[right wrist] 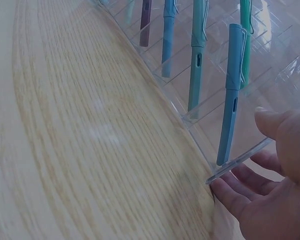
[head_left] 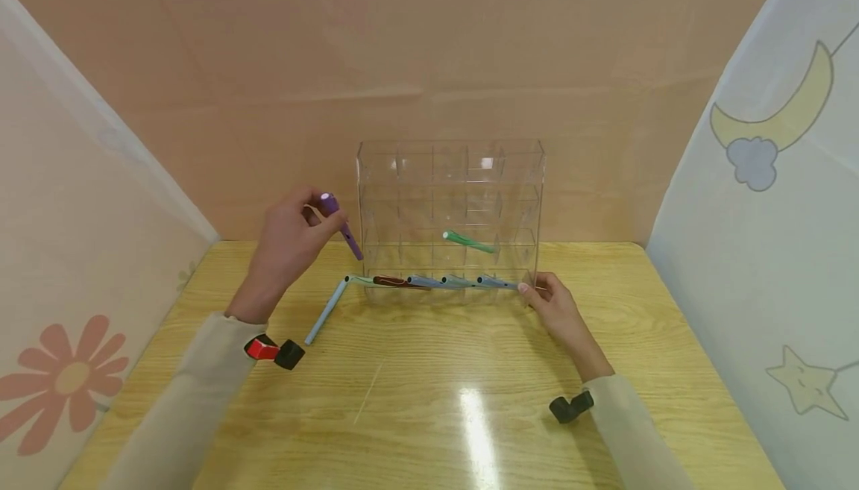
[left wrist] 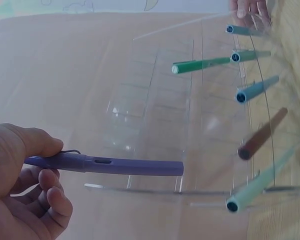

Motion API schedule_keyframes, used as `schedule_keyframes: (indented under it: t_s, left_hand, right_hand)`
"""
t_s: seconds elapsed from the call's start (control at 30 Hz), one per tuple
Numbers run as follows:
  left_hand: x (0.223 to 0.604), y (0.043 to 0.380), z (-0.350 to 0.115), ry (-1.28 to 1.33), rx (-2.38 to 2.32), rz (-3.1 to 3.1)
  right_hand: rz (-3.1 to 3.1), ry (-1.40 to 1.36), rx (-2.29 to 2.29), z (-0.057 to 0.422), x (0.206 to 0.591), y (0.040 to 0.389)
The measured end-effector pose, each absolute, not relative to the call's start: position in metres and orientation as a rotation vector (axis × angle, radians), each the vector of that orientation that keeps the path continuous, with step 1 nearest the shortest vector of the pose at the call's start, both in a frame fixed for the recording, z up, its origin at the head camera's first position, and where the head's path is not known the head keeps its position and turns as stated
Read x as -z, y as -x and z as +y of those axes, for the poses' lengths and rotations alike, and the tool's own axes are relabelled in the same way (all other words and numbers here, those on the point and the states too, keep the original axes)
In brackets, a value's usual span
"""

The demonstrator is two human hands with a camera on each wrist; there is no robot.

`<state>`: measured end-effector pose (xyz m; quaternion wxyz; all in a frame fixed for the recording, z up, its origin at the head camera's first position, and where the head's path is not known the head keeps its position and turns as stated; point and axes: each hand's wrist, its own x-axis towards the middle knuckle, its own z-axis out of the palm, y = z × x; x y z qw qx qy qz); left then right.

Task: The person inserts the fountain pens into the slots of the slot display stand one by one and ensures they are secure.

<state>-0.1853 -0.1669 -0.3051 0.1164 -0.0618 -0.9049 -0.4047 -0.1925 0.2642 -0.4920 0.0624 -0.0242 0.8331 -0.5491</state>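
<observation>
My left hand pinches a purple fountain pen between thumb and fingers, just left of a clear acrylic rack. The pen slants down, its lower end close by the rack's left side. At the rack's lower right corner, my right hand grips the side panel, thumb inside and fingers outside. Along the bottom row lie a pale green pen, a brown-red pen, a blue pen, a teal pen and another blue pen. One row higher rests a green pen.
A light blue pen lies on the wooden table, left of the rack. Behind stands an orange-brown backdrop. Patterned white cloths flank the table, one with a flower, the other with a moon.
</observation>
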Motion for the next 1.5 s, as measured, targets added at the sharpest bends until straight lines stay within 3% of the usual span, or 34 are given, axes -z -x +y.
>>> schedule_keyframes:
  t_s: [0.67,1.5]
  left_hand:
    - [0.314,0.208,-0.112,0.357,1.312,-2.664]
    - [0.336,0.230,-0.096,0.202,1.497,-2.604]
  right_hand:
    - [2.526,0.060,1.658,0.261,0.497,0.195]
    - [2.484,0.076,1.692,0.254,0.491,0.191]
